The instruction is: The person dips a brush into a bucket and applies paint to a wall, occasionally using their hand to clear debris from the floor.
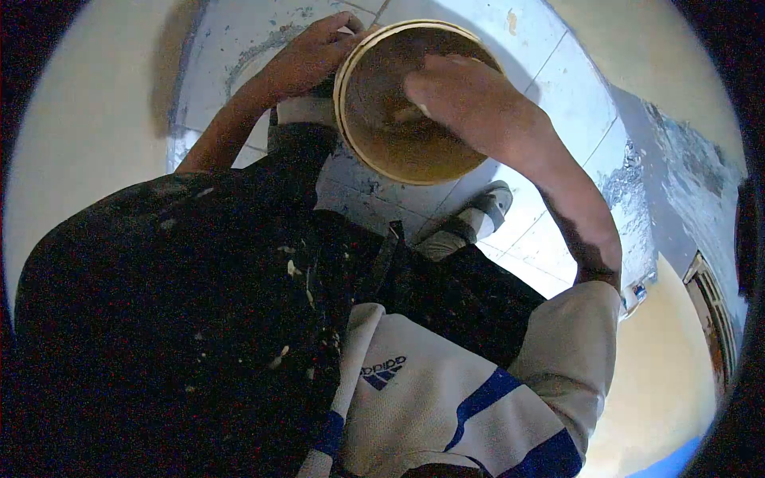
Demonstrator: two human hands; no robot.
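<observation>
A round bucket point(370, 127) with a pale rim stands on the tiled floor in front of me, its inside brownish and dim. My left hand point(315, 54) is at the bucket's left side, fingers curled against the rim. Down inside the bucket's mouth is my right hand point(462, 92), closed in a fist. Whatever it grips is hidden; a small pale patch shows by its fingers. A yellowish, blurred lump point(405, 113) lies below that hand within the bucket.
White floor tiles point(550, 95) carry dark smears and stains. My sandalled foot point(496, 205) is just below the bucket on the right. Cream walls rise at left and right, with a rough grey patch point(693, 167) at right. My dark trousers point(159, 303) are paint-spattered.
</observation>
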